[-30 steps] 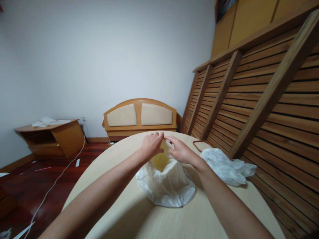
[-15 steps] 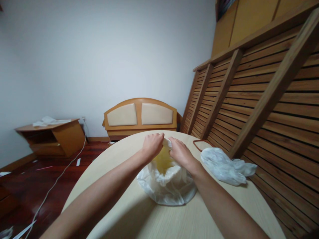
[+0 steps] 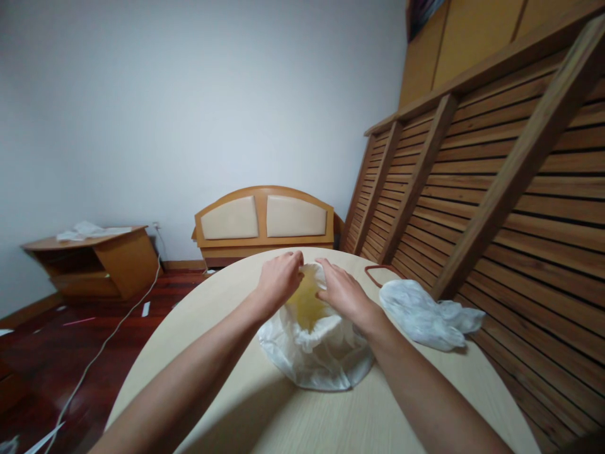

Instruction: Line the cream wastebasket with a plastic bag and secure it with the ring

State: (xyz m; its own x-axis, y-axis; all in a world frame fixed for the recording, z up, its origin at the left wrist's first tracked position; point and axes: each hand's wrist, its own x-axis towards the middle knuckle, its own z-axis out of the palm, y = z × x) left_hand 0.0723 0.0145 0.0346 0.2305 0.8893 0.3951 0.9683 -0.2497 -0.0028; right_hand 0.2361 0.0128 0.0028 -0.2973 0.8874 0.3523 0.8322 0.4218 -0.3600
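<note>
On the round pale wooden worktop (image 3: 265, 410), near its middle, sits a thin white plastic bag (image 3: 316, 356), its mouth open over a yellow inside. The left hand (image 3: 278, 277) is curled closed, pinching the bag's far rim. The right hand (image 3: 343, 291) lies flatter on the rim, fingers loosely spread, and a crumpled white plastic sheet (image 3: 420, 315) rests apart to the right.

Light: you have soft, even daylight, fairly dim.
Shadows: faint under your forearms on the table (image 3: 265, 416).
Edges: wide-angle bending, slats (image 3: 496, 189) curve.
Focus: mostly sharp.
</note>
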